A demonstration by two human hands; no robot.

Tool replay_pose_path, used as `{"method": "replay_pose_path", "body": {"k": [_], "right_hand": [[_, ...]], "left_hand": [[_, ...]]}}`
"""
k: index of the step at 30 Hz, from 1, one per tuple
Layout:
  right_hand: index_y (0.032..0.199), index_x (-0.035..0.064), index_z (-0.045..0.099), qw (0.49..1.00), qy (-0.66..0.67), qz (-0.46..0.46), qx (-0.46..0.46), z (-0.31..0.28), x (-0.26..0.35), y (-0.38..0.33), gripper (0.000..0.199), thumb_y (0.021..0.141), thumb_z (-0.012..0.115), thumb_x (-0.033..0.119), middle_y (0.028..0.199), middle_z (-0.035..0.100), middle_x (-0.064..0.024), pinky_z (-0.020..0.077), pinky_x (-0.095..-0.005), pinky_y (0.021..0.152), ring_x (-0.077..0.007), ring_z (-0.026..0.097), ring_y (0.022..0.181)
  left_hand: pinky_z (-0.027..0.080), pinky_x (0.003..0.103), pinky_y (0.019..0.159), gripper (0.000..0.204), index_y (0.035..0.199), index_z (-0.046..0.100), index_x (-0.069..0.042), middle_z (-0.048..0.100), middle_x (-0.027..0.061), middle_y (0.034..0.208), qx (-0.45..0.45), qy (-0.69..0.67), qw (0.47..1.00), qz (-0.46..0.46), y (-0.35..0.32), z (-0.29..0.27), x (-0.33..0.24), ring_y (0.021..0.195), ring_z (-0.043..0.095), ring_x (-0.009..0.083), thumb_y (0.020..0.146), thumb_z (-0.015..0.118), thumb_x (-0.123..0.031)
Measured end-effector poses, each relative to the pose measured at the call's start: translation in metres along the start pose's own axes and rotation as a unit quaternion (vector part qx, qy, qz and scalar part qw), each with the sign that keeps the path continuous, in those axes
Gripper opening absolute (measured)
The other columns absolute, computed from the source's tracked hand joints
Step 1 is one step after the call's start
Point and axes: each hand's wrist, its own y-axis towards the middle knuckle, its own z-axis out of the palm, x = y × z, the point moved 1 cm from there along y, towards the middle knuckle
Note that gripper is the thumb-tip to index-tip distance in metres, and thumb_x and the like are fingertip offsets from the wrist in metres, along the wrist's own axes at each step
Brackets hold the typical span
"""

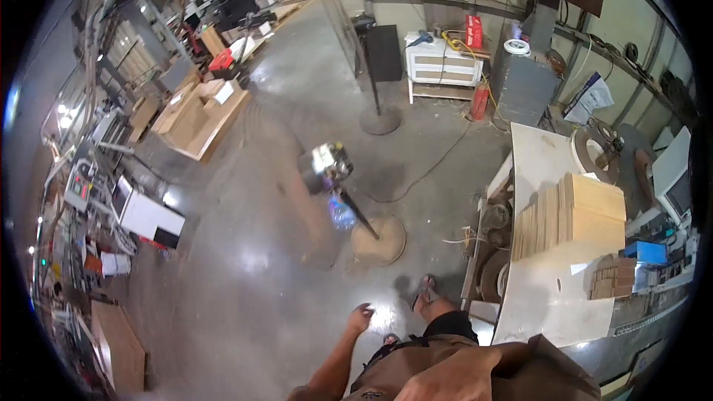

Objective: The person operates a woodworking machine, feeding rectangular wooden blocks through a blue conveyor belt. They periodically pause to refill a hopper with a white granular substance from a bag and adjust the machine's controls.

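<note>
My left hand (360, 318) hangs low over the floor beside my left leg. Its fingers look slightly apart, and nothing shows in them. My right hand (460, 375) lies in front of my brown clothing (520, 371) at the lower edge, its fingers hidden. Ahead of me stands a pedestal fan with a round base (379, 240) and a dark motor housing (327, 166); its blade area is a brownish blur. To my right, the white worktable (542, 319) carries a row of light-brown boards (572, 215). Neither hand touches the table or fan.
Farther ahead stand another fan base (380, 120), a white drawer cabinet (443, 70) and a red fire extinguisher (480, 101). A cable (427, 177) crosses the floor. Wooden panels (200, 119) and a white machine (148, 212) lie left. Small brown blocks (613, 277) sit on the worktable.
</note>
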Motion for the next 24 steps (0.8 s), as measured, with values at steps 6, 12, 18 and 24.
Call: {"method": "replay_pose_path", "body": {"k": [6,12,18,24], "right_hand": [[0.094,0.0142,0.073,0.994,-0.103,0.002,-0.018,-0.136,0.039,-0.059,0.029,0.101,0.063,0.04,0.091,0.06,-0.0065,0.0469,-0.0451,0.074,-0.0306,0.06,0.08],[0.093,0.0188,0.07,0.953,-0.263,-0.053,-0.142,-0.257,0.1,-0.123,0.039,0.101,0.064,0.057,0.089,0.063,-0.0004,0.043,-0.0393,0.069,-0.0234,0.058,0.077],[0.092,0.0065,0.072,0.844,-0.381,-0.094,-0.366,-0.32,0.146,-0.184,0.034,0.11,0.06,0.033,0.083,0.067,-0.0046,0.0514,-0.0369,0.075,-0.0217,0.063,0.069],[0.074,0.0116,0.063,0.676,-0.425,-0.102,-0.593,-0.415,0.168,-0.229,0.034,0.106,0.059,0.021,0.062,0.052,0.0047,0.0438,-0.0312,0.064,-0.0135,0.051,0.052]], "left_hand": [[0.057,0.05,0.094,0.039,0.13,0.072,-0.013,0.076,0.022,0.116,0.114,0.042,0.98,0.158,0.189,0.061,-0.184,0.109,0.071,0.0435,0.099,0.065,-0.035],[0.057,0.041,0.083,0.03,0.129,0.07,-0.007,0.077,0.0167,0.101,0.199,0.1,0.954,0.202,0.283,0.043,-0.339,0.093,0.074,0.0287,0.105,0.064,-0.023],[0.057,0.038,0.087,0.037,0.134,0.068,-0.005,0.076,0.0174,0.113,0.155,0.063,0.955,0.245,0.359,0.014,-0.481,0.101,0.074,0.0277,0.104,0.071,-0.026],[0.058,0.043,0.085,0.032,0.129,0.073,-0.01,0.076,0.0175,0.113,0.205,0.162,0.916,0.304,0.471,0.008,-0.55,0.098,0.074,0.0362,0.104,0.07,-0.029]]}}
